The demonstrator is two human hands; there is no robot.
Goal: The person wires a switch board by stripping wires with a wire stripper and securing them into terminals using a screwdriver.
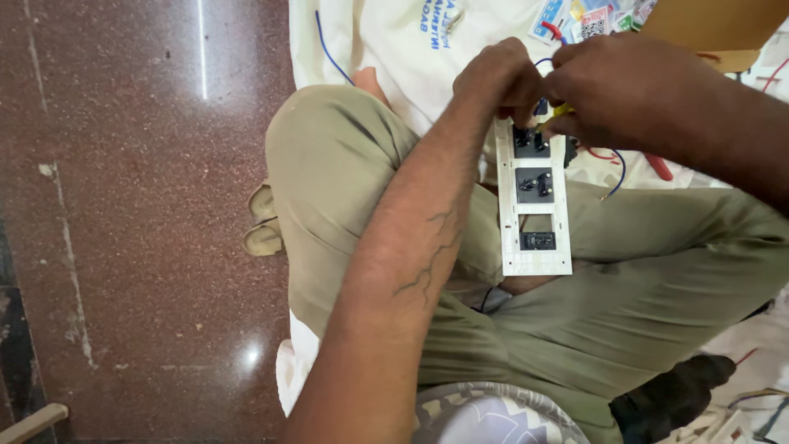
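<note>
A white switch plate (535, 226) with black modules rests upright on my lap, back side facing me. My left hand (497, 82) grips its top end, fingers closed around the uppermost black module (530, 141). My right hand (625, 86) is closed on a small yellow-handled tool (559, 111), whose tip I cannot see, at that same module. A blue wire (618, 168) loops out from behind my right hand to the plate's right. I sit cross-legged in olive trousers (657, 279).
A white cloth (394, 41) with a blue wire lies ahead of my knees. Small packets (588, 20) and a cardboard box (715, 25) sit at the top right. Red wires (657, 164) lie to the right. Polished reddish stone floor (140, 205) spreads to the left.
</note>
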